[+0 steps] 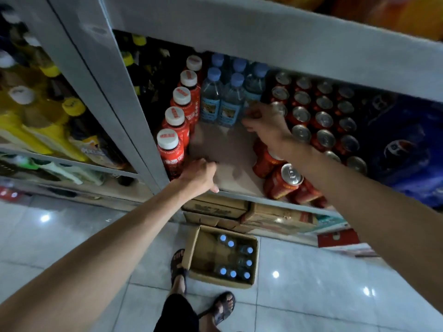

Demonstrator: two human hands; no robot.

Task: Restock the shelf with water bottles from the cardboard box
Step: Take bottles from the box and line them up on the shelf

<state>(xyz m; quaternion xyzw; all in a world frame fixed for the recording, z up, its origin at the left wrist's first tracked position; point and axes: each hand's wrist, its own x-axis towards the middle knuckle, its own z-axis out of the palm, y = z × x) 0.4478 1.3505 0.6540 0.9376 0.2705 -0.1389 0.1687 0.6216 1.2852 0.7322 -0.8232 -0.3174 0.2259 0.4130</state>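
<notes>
Both forearms reach up from the frame's bottom: my left hand (200, 174) rests curled and empty on the front edge of the shelf (225, 149), just beside a row of red white-capped bottles (178, 116). My right hand (263, 123) is closed around the base of the rightmost water bottle (254, 87), set beside the other water bottles (221, 97) at the shelf's back, red cans (321, 121) to its right. Down by my sandalled feet (178, 269), the cardboard box (223, 256) sits open on the tiled floor (72, 236), blue caps showing inside.

Likely a shop, stocked drink shelves (230, 149), cans (323, 121)
</notes>
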